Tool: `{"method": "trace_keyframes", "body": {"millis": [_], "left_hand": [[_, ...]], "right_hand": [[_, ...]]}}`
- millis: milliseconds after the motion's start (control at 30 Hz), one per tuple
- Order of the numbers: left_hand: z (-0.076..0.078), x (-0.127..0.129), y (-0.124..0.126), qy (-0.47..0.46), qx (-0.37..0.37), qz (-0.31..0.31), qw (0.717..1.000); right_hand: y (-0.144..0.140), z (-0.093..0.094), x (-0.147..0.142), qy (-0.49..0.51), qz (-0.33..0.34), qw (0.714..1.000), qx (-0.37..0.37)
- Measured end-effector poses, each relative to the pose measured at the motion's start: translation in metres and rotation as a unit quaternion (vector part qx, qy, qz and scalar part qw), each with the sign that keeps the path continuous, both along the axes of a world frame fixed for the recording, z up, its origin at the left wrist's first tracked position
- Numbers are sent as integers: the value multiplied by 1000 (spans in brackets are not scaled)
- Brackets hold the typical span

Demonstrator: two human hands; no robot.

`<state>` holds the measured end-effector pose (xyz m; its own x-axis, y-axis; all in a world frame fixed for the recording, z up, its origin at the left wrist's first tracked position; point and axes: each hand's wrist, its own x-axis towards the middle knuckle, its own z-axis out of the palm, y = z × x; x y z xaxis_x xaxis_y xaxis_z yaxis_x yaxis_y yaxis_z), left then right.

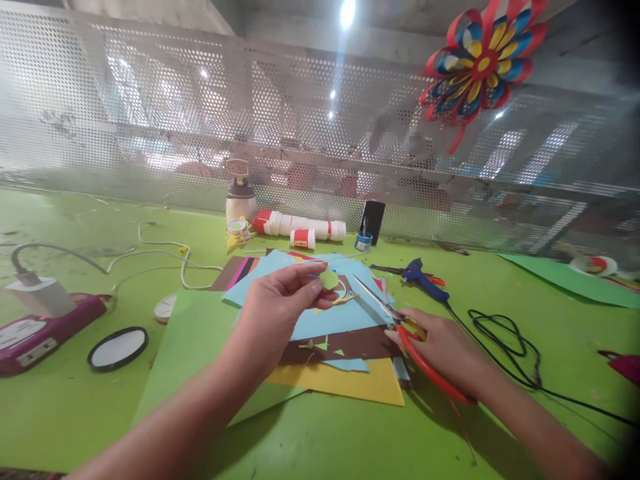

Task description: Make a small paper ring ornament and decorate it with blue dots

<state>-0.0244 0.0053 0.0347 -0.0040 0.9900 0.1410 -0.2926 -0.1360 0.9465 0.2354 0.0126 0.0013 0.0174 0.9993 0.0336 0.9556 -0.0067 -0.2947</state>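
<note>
Between the thumb and fingers of my left hand [287, 290] is a small light-green piece of paper [329, 279] with trimmed corners. My right hand [443, 340] grips a pair of scissors [425, 363] by its red-orange handles. The blades point up and left toward the green piece, apart from it. Under both hands lies a stack of coloured paper, with a light-blue sheet [315, 327] on top and a brown sheet [373, 341] and a yellow sheet [350, 383] lower down. Small green scraps [323, 343] are scattered on the brown sheet.
A blue glue gun [425, 280] with a looped black cord [505, 333] lies right. A purple power strip [50, 340] and a round black-rimmed disc [119, 349] sit left. At the back are a bottle [241, 203], white-red tube [300, 225], paper cup [303, 239] and phone [373, 222].
</note>
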Motion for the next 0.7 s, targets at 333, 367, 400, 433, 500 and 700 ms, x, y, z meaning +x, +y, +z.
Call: {"method": "trace_keyframes", "body": {"millis": [333,367,400,433,500,700], "left_hand": [[-2,0,-1,25,36,23,999],[-1,1,-2,29,40,23,999],[-1,1,-2,34,42,22,998],[-1,1,-3,39,44,19,998],[0,2,-4,47,45,13,998],[-4,8,-4,51,27,-29,998]], "right_hand": [[-11,-6,15,-114,71,991,-21],[-13,-3,15,-119,75,990,-17],[-16,0,14,-122,78,989,-11],[-18,5,13,-119,81,989,-5],[-22,17,4,-97,93,991,11],[-25,53,-47,286,161,943,61]]}}
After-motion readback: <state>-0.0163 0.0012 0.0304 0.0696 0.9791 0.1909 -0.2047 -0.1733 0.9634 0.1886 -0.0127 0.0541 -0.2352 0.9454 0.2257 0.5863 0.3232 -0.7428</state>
